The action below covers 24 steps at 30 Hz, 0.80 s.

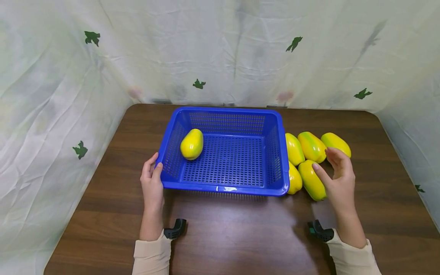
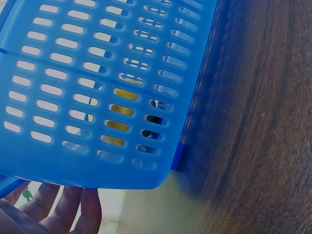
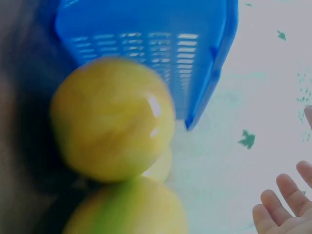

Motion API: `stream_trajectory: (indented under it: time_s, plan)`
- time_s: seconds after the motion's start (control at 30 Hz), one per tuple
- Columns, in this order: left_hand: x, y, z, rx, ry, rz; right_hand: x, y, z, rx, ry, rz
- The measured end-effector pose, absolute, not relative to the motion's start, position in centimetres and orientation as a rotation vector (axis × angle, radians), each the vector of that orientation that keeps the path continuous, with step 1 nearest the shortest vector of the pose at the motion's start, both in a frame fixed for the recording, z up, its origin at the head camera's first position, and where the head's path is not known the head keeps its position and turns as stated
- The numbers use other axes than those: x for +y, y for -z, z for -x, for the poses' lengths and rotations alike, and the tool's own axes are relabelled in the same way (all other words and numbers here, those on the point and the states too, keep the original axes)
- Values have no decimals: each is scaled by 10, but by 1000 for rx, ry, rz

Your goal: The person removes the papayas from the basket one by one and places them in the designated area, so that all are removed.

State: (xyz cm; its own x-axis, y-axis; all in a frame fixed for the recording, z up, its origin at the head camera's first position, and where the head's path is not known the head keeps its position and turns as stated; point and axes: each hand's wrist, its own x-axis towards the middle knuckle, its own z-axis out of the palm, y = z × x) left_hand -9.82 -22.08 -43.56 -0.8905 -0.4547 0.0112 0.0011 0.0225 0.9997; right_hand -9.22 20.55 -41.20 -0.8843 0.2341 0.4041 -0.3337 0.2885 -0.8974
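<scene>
A blue plastic basket (image 1: 228,162) with slotted walls sits on the table, one yellow mango (image 1: 192,144) lying inside at its left. My left hand (image 1: 152,187) grips the basket's left rim near the front corner, thumb on top; in the left wrist view its fingers (image 2: 90,207) show at the rim. Against the basket's right side lie several more yellow-green mangoes (image 1: 311,147). Over the nearest of them, a greener mango (image 1: 312,182), hovers my right hand (image 1: 341,185), fingers loosely bent and holding nothing. Close mangoes (image 3: 112,119) look blurred in the right wrist view.
The brown wooden table (image 1: 237,233) extends in front of the basket and to both sides. A pale curtain (image 1: 220,49) with dark green bird-shaped patches hangs behind and beside it. Black wrist-worn devices (image 1: 176,229) sit at both cuffs.
</scene>
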Motion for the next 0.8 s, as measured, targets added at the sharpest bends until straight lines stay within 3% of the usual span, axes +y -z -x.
stream_trajectory:
  time_s: [0.8]
  plan:
    - [-220,437,100,-1911,1956,-459,165,366,126,-2127,-1667,-378]
